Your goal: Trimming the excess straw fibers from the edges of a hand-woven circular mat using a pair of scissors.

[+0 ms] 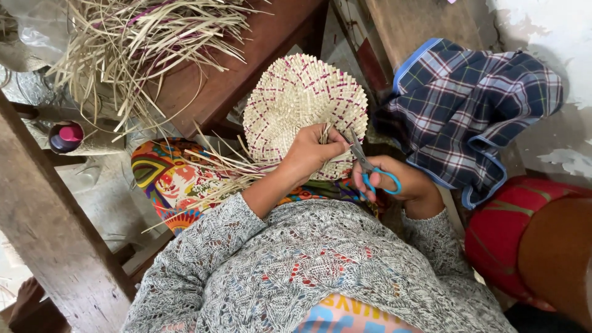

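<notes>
Your left hand (311, 154) pinches the lower rim of the round woven mat (305, 105), thumb and fingers pressed together on a few loose strip ends. At three o'clock from it, your right hand (401, 185) has its fingers through the blue handles of the scissors (369, 166), blades slightly parted and pointing toward eleven o'clock at those ends. The mat sits on your lap, its disc looking fully woven with a neat upper rim. Long untrimmed strands (216, 179) trail off at eight o'clock, so by my reckoning the trimming is partway, with that side left.
</notes>
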